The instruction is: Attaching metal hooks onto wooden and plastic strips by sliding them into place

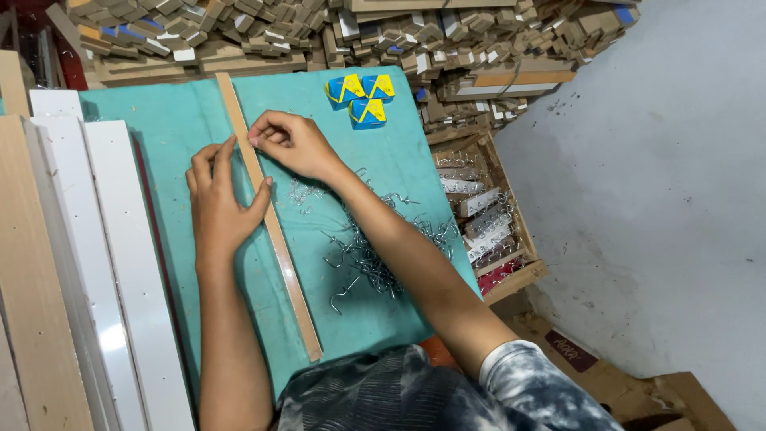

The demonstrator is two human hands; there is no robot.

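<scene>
Left hand (217, 199) lies flat, steadying the long thin wooden strip (271, 219) on the teal tabletop (159, 136); right hand (291, 144) pinches its edge, beside loose metal hooks (367, 247).

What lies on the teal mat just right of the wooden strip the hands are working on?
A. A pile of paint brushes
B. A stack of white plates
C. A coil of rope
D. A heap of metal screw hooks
D: silvery metal hooks lie scattered on the teal mat beside the wooden strip, under the right forearm.
</scene>
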